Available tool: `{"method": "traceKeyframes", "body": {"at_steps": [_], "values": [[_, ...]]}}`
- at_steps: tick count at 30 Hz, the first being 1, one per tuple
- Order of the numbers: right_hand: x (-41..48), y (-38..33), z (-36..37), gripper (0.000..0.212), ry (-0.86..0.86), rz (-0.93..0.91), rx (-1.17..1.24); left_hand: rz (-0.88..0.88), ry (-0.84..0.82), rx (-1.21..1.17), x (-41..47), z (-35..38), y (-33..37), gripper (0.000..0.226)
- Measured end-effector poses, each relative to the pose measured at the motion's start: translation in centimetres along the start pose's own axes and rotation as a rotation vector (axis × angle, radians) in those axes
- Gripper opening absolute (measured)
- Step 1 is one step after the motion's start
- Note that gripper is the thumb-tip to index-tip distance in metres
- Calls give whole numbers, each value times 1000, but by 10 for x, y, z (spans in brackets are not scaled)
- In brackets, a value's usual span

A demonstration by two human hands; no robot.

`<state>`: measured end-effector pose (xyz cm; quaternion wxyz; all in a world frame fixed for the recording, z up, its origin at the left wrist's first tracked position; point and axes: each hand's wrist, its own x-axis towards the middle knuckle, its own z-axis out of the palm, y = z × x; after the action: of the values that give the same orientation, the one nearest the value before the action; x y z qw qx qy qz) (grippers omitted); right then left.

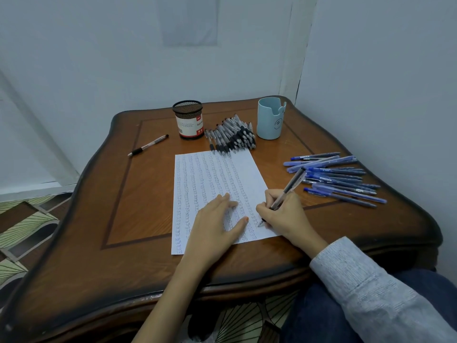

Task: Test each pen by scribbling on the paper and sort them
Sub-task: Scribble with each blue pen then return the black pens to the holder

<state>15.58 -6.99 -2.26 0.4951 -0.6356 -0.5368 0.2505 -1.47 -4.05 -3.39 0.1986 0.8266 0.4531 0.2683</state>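
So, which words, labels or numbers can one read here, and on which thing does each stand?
"Ball Pe": on the label of the mesh cup, cut off by the curve; reading uncertain.
Red logo and small print on the same label: too blurred.
Blue cup: a drawn mark, no letters.
Paper: rows of scribbles, no readable words.
Blue pens: print too small.

I see a wooden counter (138,194) with dark scalloped edges and an inlaid border line, set into a corner of pale blue walls (86,58); a pale sheet (190,21) hangs on the far wall; the floor (22,224) shows green fan-patterned tiles.
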Motion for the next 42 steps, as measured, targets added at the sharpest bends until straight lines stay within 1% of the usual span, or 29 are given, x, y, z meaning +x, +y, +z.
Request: {"method": "traceKeyframes", "body": {"at_steps": [7,11,14,16,20,25,27,30,31,32,34,38,42], "values": [[1,1,0,30,-21,-12,22,2,-5,2,-1,-1,1,48],[1,0,-2,31,34,-10,67,0,-8,-4,-1,-1,1,48],[1,2,0,36,18,-22,45,0,-4,-2,0,-1,1,48],[1,3,1,34,-1,-25,26,-2,-8,-3,0,-1,1,48],[1,3,-1,32,21,-18,54,-1,-5,-7,-1,-1,0,48],[3,7,2,30,23,-37,-21,-3,4,-10,-1,0,0,48],[3,4,0,30,16,13,37,-6,3,-22,-1,0,-1,46],[2,-4,-7,33,3,140,374,-10,4,-33,-1,0,-1,46],[2,-7,-8,33,1,181,459,-12,5,-37,-1,0,-1,46],[2,-8,-9,32,0,205,495,-12,5,-42,-1,1,-1,46],[1,-11,-9,27,-7,207,465,-14,2,-56,-1,1,-2,44],[0,-11,-9,33,-29,201,438,-22,1,-113,0,0,-4,37],[-1,-13,-10,22,-65,163,409,-37,41,-204,-2,-3,-4,24]]}}
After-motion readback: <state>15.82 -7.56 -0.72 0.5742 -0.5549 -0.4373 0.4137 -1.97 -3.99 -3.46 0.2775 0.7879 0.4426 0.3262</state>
